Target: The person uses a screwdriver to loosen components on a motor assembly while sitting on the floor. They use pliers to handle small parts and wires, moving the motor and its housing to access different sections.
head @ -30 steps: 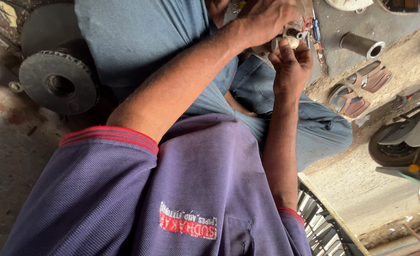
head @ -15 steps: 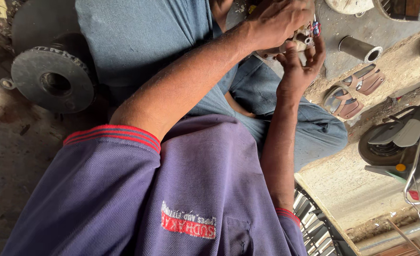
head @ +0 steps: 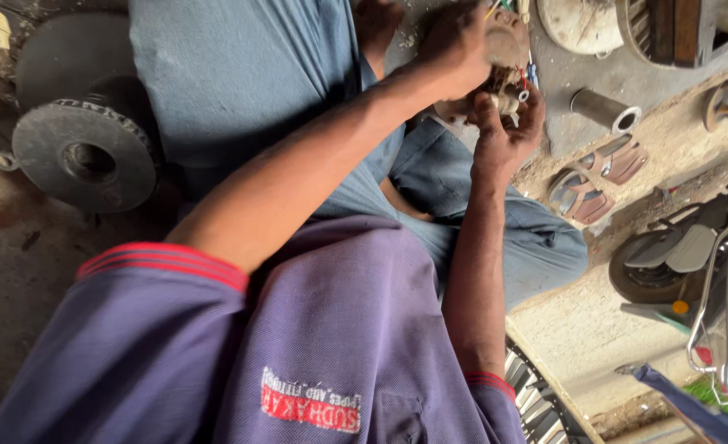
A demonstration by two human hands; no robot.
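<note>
Both hands have drifted up toward the frame's top since before. Nearer, the right hand (head: 504,136) cups the small wired motor part (head: 504,78) from below, fingers curled on it; the left hand (head: 454,45) grips its top. Beyond lies a metal cylinder (head: 604,109) on the floor.

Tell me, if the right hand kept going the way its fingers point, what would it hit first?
Probably nothing new: the right hand already curls up against the small wired part held under the left hand. Depth is hard to judge.
</note>
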